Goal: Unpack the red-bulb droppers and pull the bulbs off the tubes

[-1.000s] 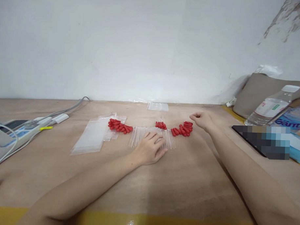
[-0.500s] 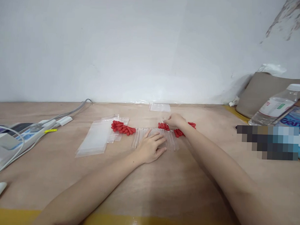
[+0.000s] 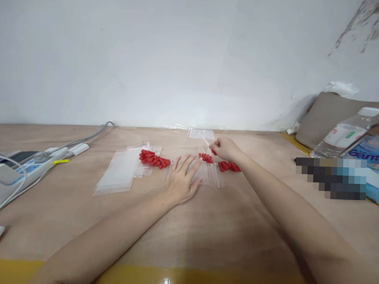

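Note:
My left hand (image 3: 182, 182) lies palm down with its fingers spread over a row of clear dropper tubes (image 3: 212, 176). Red dropper bulbs (image 3: 205, 158) sit at the far end of the row, just beyond the fingertips. Raised a little above them, my right hand (image 3: 225, 149) is closed on a dropper (image 3: 205, 140), with a bit of red bulb showing at the fingers and its clear tube slanting up to the left. Below this hand is another cluster of red bulbs (image 3: 229, 166). A third red bunch (image 3: 154, 159) rests left of my left hand, partly over clear plastic bags.
Clear zip bags (image 3: 115, 172) are stacked on the left, and another bag (image 3: 200, 134) lies by the wall. A power strip (image 3: 29, 169) with cables is at far left. On the right stand a water bottle (image 3: 345, 135) and a grey-brown container (image 3: 317, 117).
My left hand has shifted left with its fingers now pointing forward. My right hand has lifted and turned, and a dropper now shows in its fingers. The view has moved slightly.

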The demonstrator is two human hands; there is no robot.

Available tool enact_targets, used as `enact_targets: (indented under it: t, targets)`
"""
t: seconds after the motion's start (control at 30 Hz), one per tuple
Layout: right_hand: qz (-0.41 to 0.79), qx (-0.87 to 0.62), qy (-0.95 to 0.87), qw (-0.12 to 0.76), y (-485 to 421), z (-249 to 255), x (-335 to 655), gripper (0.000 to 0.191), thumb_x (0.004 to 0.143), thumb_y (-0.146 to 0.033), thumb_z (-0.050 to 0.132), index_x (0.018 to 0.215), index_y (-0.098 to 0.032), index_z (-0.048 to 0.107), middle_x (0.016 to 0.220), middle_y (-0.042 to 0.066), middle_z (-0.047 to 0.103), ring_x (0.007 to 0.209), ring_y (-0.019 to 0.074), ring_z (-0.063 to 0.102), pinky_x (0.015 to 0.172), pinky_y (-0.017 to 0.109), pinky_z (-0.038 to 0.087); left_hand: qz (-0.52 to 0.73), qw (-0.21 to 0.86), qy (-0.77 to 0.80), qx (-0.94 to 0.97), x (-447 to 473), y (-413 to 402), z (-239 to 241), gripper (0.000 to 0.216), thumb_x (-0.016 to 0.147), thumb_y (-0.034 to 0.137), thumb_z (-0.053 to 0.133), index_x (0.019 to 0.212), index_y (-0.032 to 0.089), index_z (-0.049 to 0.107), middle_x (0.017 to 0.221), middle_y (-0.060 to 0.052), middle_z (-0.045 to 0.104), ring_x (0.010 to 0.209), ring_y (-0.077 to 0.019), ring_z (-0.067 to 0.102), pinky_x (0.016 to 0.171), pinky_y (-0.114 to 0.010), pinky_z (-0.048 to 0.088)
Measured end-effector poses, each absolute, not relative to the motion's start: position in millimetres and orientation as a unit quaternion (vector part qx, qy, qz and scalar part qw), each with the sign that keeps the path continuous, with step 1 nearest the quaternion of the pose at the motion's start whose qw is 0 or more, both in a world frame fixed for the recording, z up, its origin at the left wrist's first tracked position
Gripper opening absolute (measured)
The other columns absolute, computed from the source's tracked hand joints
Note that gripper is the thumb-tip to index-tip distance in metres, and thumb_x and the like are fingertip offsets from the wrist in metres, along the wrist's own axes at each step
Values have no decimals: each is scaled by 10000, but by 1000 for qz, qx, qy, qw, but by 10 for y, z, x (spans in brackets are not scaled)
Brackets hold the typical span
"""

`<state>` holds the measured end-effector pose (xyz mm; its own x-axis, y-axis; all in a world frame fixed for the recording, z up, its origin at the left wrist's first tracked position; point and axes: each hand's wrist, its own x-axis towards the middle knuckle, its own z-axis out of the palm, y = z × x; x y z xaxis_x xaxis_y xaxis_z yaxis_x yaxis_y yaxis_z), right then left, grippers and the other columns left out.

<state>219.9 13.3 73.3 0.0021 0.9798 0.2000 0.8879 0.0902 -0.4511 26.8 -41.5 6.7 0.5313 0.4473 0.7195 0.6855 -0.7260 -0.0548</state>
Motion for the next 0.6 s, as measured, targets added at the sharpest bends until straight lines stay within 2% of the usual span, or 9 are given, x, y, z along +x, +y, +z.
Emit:
enact_targets:
  t: [0.1,0.17,0.27,0.4,0.5,0.6]
  targets:
    - [39,-590,-752,292,-239,607,2212,159,808,-286,484,717,-182,561,705,3,626,656,122,540,660,262,348,-388,228,-331,-829,222,-416,90,465,837,282,475,1281,166,402,1307,-129,438,1263,-261,315,1036,-476,209]
    - [-37,-508,-802,313,-476,439,2224,143,803,-282,521,705,-180,547,690,-4,618,677,130,532,732,301,318,-379,266,-310,-830,197,-438,107,419,843,267,478,1255,201,434,1292,-113,463,1250,-256,343,1041,-493,180]
    - [-134,-427,-828,339,-738,185,2233,141,824,-249,505,714,-169,542,681,9,607,685,136,512,739,317,297,-342,294,-263,-853,167,-489,119,309,851,246,483,1158,250,517,1198,-62,558,1195,-241,426,1044,-527,139]
    - [-185,-359,-845,352,-874,19,2187,120,844,-188,470,890,-157,577,737,28,631,716,138,516,723,310,302,-307,279,-217,-884,124,-528,109,155,860,225,484,961,225,601,991,-16,661,1061,-202,547,1046,-521,183]
    - [-200,-368,-833,361,-863,-19,2130,177,836,-244,501,975,-179,589,805,43,639,741,147,515,733,325,304,-308,253,-208,-893,90,-528,92,140,865,192,470,911,195,602,948,-12,669,1030,-180,566,1042,-483,239]
    - [-196,-369,-828,373,-832,-55,2085,171,824,-271,529,963,-208,606,819,27,645,755,140,528,780,340,306,-322,223,-215,-895,81,-535,73,132,857,175,477,905,182,600,936,-11,671,1018,-178,571,1037,-467,261]
